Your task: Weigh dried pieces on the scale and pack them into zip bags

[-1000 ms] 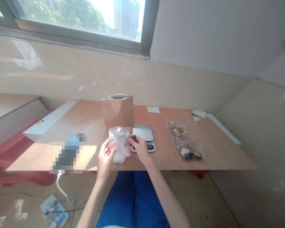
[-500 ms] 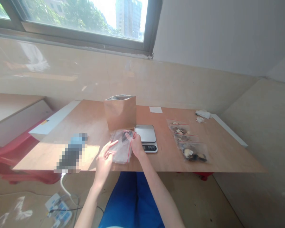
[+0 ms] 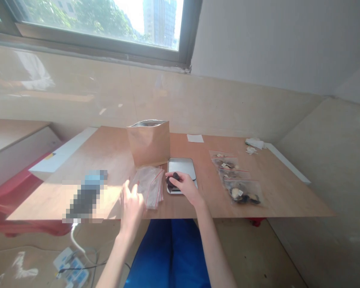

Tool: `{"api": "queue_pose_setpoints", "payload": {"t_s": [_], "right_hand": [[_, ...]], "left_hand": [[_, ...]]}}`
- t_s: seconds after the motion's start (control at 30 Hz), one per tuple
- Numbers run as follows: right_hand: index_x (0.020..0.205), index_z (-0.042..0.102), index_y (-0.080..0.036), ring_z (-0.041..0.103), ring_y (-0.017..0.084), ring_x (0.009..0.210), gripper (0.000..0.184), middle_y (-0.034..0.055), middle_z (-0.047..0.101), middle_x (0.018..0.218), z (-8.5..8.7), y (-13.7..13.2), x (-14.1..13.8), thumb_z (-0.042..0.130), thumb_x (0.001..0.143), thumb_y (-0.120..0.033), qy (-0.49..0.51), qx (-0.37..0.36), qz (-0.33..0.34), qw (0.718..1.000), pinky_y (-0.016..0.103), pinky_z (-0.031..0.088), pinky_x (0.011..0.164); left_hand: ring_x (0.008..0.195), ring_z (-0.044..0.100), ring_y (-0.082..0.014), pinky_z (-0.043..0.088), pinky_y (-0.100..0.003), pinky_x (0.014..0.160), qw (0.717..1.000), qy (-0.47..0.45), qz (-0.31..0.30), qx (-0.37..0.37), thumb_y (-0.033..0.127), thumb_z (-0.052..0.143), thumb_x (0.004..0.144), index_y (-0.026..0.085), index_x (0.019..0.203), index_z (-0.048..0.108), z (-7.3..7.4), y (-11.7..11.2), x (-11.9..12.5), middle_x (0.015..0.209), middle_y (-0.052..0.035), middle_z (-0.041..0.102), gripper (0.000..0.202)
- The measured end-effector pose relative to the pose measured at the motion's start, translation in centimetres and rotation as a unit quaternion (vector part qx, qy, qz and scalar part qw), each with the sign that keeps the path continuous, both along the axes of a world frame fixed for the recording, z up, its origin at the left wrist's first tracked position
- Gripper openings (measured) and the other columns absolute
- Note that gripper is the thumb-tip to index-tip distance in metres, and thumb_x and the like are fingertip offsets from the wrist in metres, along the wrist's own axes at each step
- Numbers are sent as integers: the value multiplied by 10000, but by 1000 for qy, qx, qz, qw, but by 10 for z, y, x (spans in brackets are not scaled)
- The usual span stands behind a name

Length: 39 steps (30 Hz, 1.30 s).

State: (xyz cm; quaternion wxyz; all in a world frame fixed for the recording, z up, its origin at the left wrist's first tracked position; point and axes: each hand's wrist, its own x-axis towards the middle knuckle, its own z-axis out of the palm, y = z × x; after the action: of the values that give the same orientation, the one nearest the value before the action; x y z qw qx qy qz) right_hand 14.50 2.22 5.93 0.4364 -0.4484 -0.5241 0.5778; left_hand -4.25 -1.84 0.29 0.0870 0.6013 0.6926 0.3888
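At the left of the bench point(image 3: 114, 150), a pixelated object point(image 3: 87, 196) is too blurred to name. Next comes your left hand point(image 3: 132, 208), released, its fingers spread and holding nothing, just beside the clear zip bag point(image 3: 150, 188), which lies flat with its red seal lines showing. Keep those fingers loose and off the bag so that it lies undisturbed. Behind the bag stands the kraft pouch point(image 3: 148, 144), with silvery lining showing at its mouth. Your right hand point(image 3: 184, 186) is clenched on the dark lump point(image 3: 173, 180), pinching it over the near left part of the scale point(image 3: 181, 166); keep that pinch firm and your wrist steady, since the lump sits close to the platform's edge. Behind the scale lies the paper slip point(image 3: 195, 138). Further right, the filled zip bags point(image 3: 243, 192) run back in a row toward the white scraps point(image 3: 253, 143).
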Motion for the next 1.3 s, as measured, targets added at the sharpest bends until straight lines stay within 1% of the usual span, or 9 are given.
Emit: {"api": "queue_pose_setpoints", "payload": {"t_s": [0.2,0.4,0.53,0.67,0.87,1.0,1.1,1.2,1.3], "right_hand": [[929,687,-192,626,205,938,255,62,692,982,36,26,12,660,733,-354,63,137,-124,981,348,473,882],[956,638,-205,560,168,1024,244,60,621,1037,96,100,-16,495,883,-388,-39,404,-143,903,290,434,922],[984,580,-199,547,139,977,287,61,568,1034,111,148,-43,317,965,-314,-141,491,-114,852,250,418,887],[901,558,-183,540,125,935,297,54,558,980,102,169,-57,269,968,-200,-228,502,-36,833,228,406,857],[857,546,-179,538,115,840,272,51,555,972,90,165,-59,294,959,-161,-276,496,22,823,212,401,778],[856,554,-173,535,119,736,184,20,599,846,98,165,-60,417,944,-257,-323,469,54,820,222,385,691],[850,563,-158,515,105,654,256,-14,593,723,107,165,-63,492,905,-398,-364,439,79,818,221,364,652],[890,555,-133,519,97,663,346,-13,595,744,112,163,-68,457,902,-465,-400,415,78,813,222,372,670],[961,536,-130,551,125,786,259,42,597,911,110,160,-75,409,948,-356,-424,435,25,794,244,390,746]], "left_hand": [[1340,340,-264,243,-487,1097,982,127,-139,-25,177,333,850,164,1233,554,-5,26,21,1376,-132,478,443],[1318,371,-289,235,-508,1090,978,148,-130,-61,269,319,896,138,1318,493,-31,34,31,1401,-137,441,475],[1330,357,-265,244,-497,1090,978,160,-118,-63,299,311,911,179,1347,459,-32,31,29,1412,-101,434,476],[1338,345,-254,238,-480,1095,975,170,-130,-52,299,304,912,200,1352,455,-29,30,28,1424,-88,419,475],[1339,343,-248,222,-470,1098,972,183,-135,-63,297,290,916,174,1358,443,-28,30,27,1432,-91,405,483],[1332,356,-244,223,-469,1097,975,170,-137,-50,297,302,912,187,1348,457,-28,30,27,1418,-91,428,475],[1329,361,-251,231,-472,1093,976,162,-138,-44,301,307,909,188,1341,467,-28,29,27,1414,-93,433,474],[1328,361,-257,230,-474,1092,975,167,-140,-44,302,289,913,163,1342,464,-28,29,27,1416,-105,427,483],[1328,360,-266,232,-479,1088,973,171,-147,-43,304,279,915,151,1346,459,-27,28,26,1413,-109,430,491]]}}
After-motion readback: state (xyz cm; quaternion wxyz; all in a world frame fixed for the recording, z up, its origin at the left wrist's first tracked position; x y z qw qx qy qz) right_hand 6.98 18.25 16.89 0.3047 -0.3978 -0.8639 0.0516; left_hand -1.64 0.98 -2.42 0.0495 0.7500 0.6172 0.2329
